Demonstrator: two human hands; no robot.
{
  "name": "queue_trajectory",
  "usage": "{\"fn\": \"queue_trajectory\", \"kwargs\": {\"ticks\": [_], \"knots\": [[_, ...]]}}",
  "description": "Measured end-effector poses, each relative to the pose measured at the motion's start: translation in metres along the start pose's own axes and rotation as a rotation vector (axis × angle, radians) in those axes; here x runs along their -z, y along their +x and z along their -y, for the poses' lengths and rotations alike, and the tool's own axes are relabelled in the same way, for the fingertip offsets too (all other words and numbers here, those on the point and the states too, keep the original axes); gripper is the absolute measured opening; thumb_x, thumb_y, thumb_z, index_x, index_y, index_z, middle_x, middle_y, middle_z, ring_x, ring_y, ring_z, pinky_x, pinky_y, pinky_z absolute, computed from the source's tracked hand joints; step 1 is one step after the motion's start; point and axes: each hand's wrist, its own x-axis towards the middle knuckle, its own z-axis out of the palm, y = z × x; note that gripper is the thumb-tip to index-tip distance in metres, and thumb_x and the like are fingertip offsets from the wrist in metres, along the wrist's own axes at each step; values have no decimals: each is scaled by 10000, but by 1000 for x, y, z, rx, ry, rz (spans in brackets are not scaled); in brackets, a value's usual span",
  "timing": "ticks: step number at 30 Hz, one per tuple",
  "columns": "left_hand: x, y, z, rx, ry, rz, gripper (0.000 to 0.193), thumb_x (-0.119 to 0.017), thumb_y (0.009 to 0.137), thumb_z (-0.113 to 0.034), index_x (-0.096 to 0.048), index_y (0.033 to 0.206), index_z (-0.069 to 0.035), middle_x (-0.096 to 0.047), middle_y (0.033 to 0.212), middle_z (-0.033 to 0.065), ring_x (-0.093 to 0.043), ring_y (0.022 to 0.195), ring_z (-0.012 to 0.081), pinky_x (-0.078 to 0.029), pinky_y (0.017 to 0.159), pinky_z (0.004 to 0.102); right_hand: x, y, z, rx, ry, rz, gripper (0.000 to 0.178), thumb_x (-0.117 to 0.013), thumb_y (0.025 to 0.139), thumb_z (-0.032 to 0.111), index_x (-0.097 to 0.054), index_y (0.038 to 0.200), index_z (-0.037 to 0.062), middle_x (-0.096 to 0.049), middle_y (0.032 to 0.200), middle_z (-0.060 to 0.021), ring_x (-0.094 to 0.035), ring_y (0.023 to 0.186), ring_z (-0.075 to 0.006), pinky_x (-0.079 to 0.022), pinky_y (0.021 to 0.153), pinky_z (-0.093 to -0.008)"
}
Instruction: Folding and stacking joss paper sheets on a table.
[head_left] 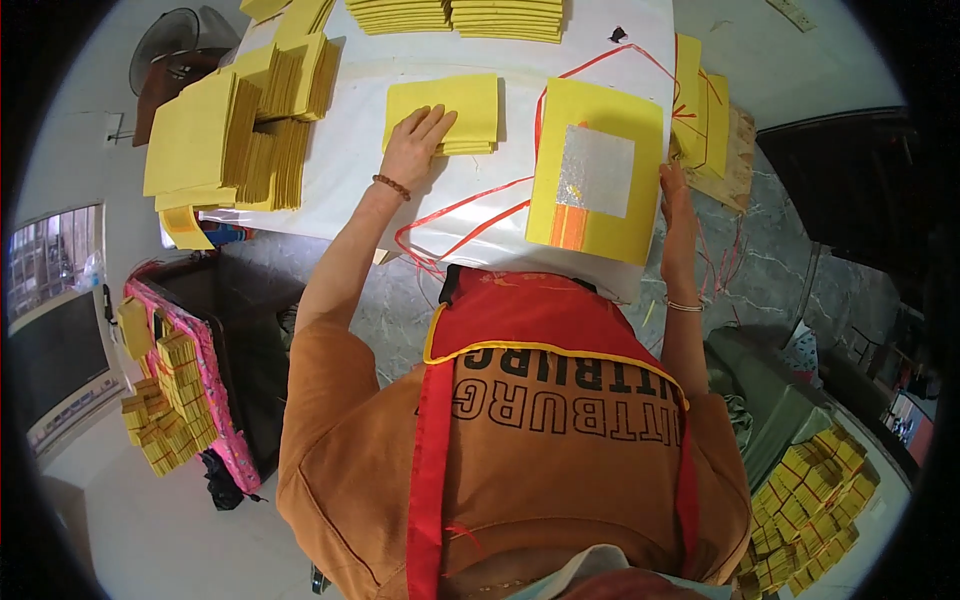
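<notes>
My left hand (412, 145) lies with its fingers stretched out on a small stack of folded yellow paper (475, 105), on the white-covered table (350, 150). To the right, a yellow stack of paper sheets (645, 120) carries a silver square (605, 170) and an orange patch (569, 228) on its top sheet. My right hand (677, 210) stands edge-on along that stack's right side, fingers extended and holding nothing. Loose red string (470, 233) runs across the table between the two stacks and passes behind the right one.
Tall yellow paper stacks (190, 140) crowd the table's left end, with more stacks (505, 22) along the far edge. String-tied yellow paper (715, 125) stands beyond the right edge. Bundles fill a pink-edged surface (225, 420) at lower left; more bundles (810, 510) lie at lower right.
</notes>
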Motion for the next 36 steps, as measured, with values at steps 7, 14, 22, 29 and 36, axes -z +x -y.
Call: {"fn": "queue_trajectory", "kwargs": {"ticks": [7, 14, 22, 29, 36], "knots": [[19, 6, 14, -26, -96, 84, 554, -569, 746, -66, -471, 1290, -117, -487, 1300, 123, -465, 1137, 327, -383, 964, 405, 2, 0, -2, -10, -7, 51, 538, -266, 990, 393, -397, 1340, 7, -375, 1402, -121, -348, 1291, -226, -255, 1059, -335], [9, -8, 0, 4, -28, 178, 522, -555, 828, -237, -430, 1325, -140, -362, 1399, 131, -347, 1249, 326, -278, 1031, 439, 4, 5, -5, -12, -3, 58, 514, -286, 989, 383, -458, 1293, 5, -381, 1399, -115, -366, 1277, -224, -270, 1052, -337], [1, -12, -6, -53, 181, 140, 511, -580, 842, -305, -426, 1329, -294, -386, 1359, 126, -337, 1255, 312, -264, 1015, 467, 1, 7, -8, 46, -57, 0, 388, -390, 978, 267, -537, 1204, -11, -425, 1362, -119, -389, 1253, -210, -302, 1030, -314], [0, -10, -7, -60, 149, 116, 536, -609, 824, -242, -427, 1318, -343, -392, 1350, 131, -358, 1239, 310, -291, 995, 462, -3, 4, -20, 173, -167, -1, 296, -511, 906, 128, -566, 1183, 39, -401, 1379, -112, -401, 1242, -212, -329, 1010, -313], [24, 6, -10, -121, 114, 172, 502, -586, 827, -341, -451, 1305, -268, -423, 1326, 116, -395, 1203, 298, -323, 973, 450, -5, 3, -14, 448, -553, 4, 341, -619, 814, 131, -588, 1149, 75, -453, 1336, -102, -384, 1267, -281, -329, 1013, -382]]}}
